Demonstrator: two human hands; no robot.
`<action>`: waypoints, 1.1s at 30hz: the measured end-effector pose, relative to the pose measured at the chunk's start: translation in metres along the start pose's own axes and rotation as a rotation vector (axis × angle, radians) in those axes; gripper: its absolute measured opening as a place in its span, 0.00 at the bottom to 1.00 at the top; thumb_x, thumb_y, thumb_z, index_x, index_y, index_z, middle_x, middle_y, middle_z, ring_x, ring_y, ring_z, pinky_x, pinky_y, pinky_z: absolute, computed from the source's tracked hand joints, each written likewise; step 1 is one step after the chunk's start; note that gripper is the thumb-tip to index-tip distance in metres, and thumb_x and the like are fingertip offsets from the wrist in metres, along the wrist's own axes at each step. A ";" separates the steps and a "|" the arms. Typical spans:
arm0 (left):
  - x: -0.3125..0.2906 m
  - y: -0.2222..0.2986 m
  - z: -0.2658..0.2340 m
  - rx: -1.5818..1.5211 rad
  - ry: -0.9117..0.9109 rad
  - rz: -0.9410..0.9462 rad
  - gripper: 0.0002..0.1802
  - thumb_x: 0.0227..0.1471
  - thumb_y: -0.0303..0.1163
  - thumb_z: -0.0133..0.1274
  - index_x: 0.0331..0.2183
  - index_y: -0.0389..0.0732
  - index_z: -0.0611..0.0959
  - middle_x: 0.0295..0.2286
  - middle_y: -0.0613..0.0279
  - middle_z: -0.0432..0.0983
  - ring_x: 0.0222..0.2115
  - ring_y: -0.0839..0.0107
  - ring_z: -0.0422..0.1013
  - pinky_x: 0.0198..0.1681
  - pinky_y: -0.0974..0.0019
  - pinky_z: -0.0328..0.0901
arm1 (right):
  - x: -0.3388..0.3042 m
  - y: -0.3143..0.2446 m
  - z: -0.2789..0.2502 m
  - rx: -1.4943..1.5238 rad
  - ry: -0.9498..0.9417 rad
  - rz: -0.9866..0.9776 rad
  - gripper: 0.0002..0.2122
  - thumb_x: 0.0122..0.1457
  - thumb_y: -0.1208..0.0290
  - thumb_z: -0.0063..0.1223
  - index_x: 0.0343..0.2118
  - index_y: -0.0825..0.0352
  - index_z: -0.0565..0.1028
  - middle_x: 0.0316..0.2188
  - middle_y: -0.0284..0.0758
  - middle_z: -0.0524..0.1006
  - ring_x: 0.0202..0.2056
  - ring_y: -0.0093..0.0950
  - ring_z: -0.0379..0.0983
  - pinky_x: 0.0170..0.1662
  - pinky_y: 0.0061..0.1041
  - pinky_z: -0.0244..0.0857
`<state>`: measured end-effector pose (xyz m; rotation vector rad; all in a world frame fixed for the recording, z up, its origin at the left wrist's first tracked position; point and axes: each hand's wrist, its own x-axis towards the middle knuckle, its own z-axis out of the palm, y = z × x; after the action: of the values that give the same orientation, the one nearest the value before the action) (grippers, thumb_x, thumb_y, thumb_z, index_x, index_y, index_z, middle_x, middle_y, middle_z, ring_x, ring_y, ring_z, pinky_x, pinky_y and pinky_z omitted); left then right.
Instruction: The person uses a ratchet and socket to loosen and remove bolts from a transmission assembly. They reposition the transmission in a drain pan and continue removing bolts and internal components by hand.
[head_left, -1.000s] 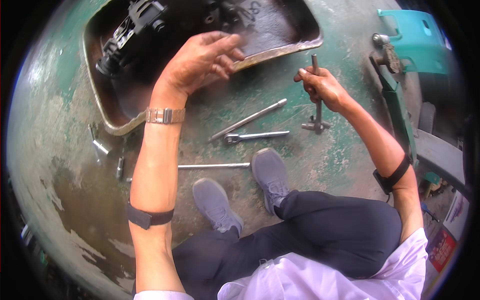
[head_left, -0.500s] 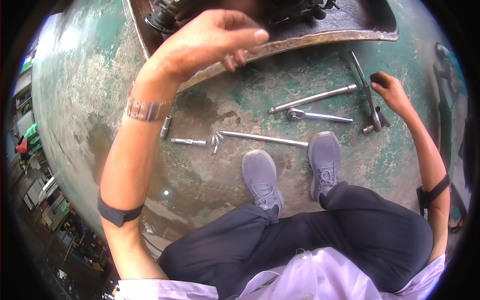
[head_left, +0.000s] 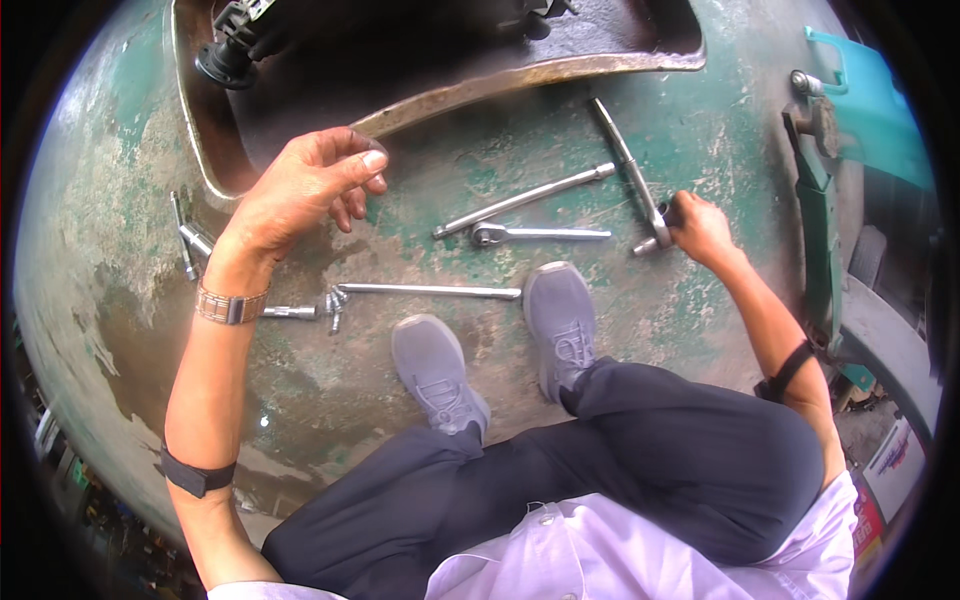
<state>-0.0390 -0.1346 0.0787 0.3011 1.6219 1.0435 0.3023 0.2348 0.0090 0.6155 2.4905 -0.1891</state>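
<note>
My right hand is down at the floor on the right, by the head of a long steel wrench handle. Its fingers are closed round a dark socket beside that head, mostly hidden by the fingers. My left hand hangs in the air near the rim of a metal tray. Its fingers are loosely bent, the thumb stands apart, and it holds nothing. Between the hands lie a straight extension bar and a ratchet.
A long bar with a jointed end lies before my shoes. A short extension and further steel pieces lie left. A dark mechanical part stands in the tray. A green metal frame stands right.
My right hand has come down to the wrench head and closed on the dark socket. My left hand has drawn back from over the tray. The view has swung right.
</note>
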 end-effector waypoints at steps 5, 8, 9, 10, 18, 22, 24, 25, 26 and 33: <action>0.002 0.001 0.008 0.039 -0.021 -0.010 0.20 0.54 0.42 0.54 0.39 0.33 0.77 0.28 0.60 0.76 0.22 0.78 0.70 0.22 0.74 0.66 | 0.009 -0.005 -0.011 -0.030 -0.068 0.042 0.14 0.46 0.68 0.56 0.35 0.68 0.70 0.33 0.50 0.75 0.38 0.48 0.73 0.41 0.41 0.68; -0.003 0.000 0.009 0.040 0.003 -0.021 0.21 0.54 0.41 0.54 0.40 0.31 0.76 0.27 0.59 0.76 0.22 0.77 0.71 0.22 0.73 0.67 | 0.017 -0.005 -0.049 0.456 -0.180 0.213 0.18 0.46 0.69 0.61 0.39 0.72 0.72 0.32 0.45 0.77 0.33 0.36 0.76 0.40 0.34 0.70; -0.005 -0.001 0.011 0.040 0.013 -0.020 0.21 0.54 0.40 0.54 0.40 0.31 0.76 0.27 0.59 0.76 0.22 0.77 0.71 0.22 0.74 0.66 | 0.019 -0.006 -0.066 0.675 -0.208 0.310 0.19 0.46 0.69 0.62 0.40 0.73 0.72 0.32 0.44 0.77 0.33 0.33 0.76 0.40 0.32 0.70; -0.006 -0.001 0.013 0.042 0.025 -0.032 0.21 0.54 0.39 0.54 0.41 0.30 0.75 0.27 0.59 0.76 0.22 0.77 0.71 0.21 0.74 0.66 | 0.017 -0.009 -0.081 0.883 -0.196 0.262 0.20 0.47 0.70 0.63 0.41 0.75 0.73 0.33 0.39 0.77 0.32 0.26 0.75 0.41 0.29 0.69; -0.002 0.016 0.061 0.100 -0.162 -0.025 0.19 0.54 0.37 0.54 0.42 0.32 0.76 0.28 0.60 0.76 0.24 0.77 0.72 0.25 0.73 0.69 | 0.006 -0.123 -0.146 1.071 -0.079 -0.251 0.14 0.46 0.82 0.63 0.37 0.70 0.74 0.32 0.30 0.77 0.36 0.20 0.74 0.44 0.21 0.69; -0.002 0.025 0.084 -0.054 -0.238 0.074 0.21 0.51 0.29 0.56 0.47 0.33 0.73 0.30 0.63 0.75 0.28 0.78 0.71 0.31 0.72 0.68 | -0.005 -0.168 -0.164 0.995 -0.024 -0.505 0.16 0.42 0.76 0.65 0.36 0.71 0.75 0.31 0.36 0.78 0.34 0.23 0.74 0.41 0.24 0.69; -0.003 0.029 0.090 -0.242 -0.354 0.181 0.28 0.49 0.26 0.59 0.51 0.32 0.69 0.35 0.62 0.71 0.31 0.76 0.72 0.30 0.73 0.69 | -0.008 -0.181 -0.168 1.132 -0.060 -0.520 0.17 0.44 0.74 0.65 0.38 0.71 0.75 0.33 0.35 0.77 0.36 0.23 0.73 0.43 0.24 0.68; -0.006 0.031 0.092 -0.306 -0.365 0.255 0.26 0.49 0.26 0.59 0.49 0.33 0.71 0.34 0.63 0.72 0.30 0.77 0.71 0.30 0.75 0.68 | -0.010 -0.185 -0.169 1.222 -0.075 -0.517 0.18 0.44 0.74 0.66 0.39 0.70 0.75 0.34 0.35 0.77 0.37 0.23 0.73 0.43 0.24 0.67; -0.009 0.032 0.094 -0.358 -0.354 0.296 0.25 0.49 0.26 0.59 0.48 0.33 0.71 0.33 0.63 0.72 0.30 0.79 0.71 0.30 0.76 0.68 | -0.010 -0.187 -0.170 1.249 -0.093 -0.473 0.19 0.45 0.74 0.66 0.41 0.70 0.74 0.36 0.35 0.77 0.40 0.23 0.73 0.45 0.24 0.67; -0.021 0.040 0.091 -0.349 -0.171 0.239 0.15 0.49 0.26 0.59 0.38 0.32 0.75 0.26 0.66 0.73 0.21 0.82 0.67 0.25 0.76 0.65 | -0.007 -0.184 -0.164 1.566 -0.152 -0.374 0.20 0.46 0.73 0.66 0.43 0.72 0.73 0.40 0.37 0.75 0.41 0.25 0.72 0.46 0.25 0.67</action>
<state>0.0359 -0.0838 0.1244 0.3431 1.2443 1.4199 0.1411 0.1123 0.1499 0.5818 1.8242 -2.2733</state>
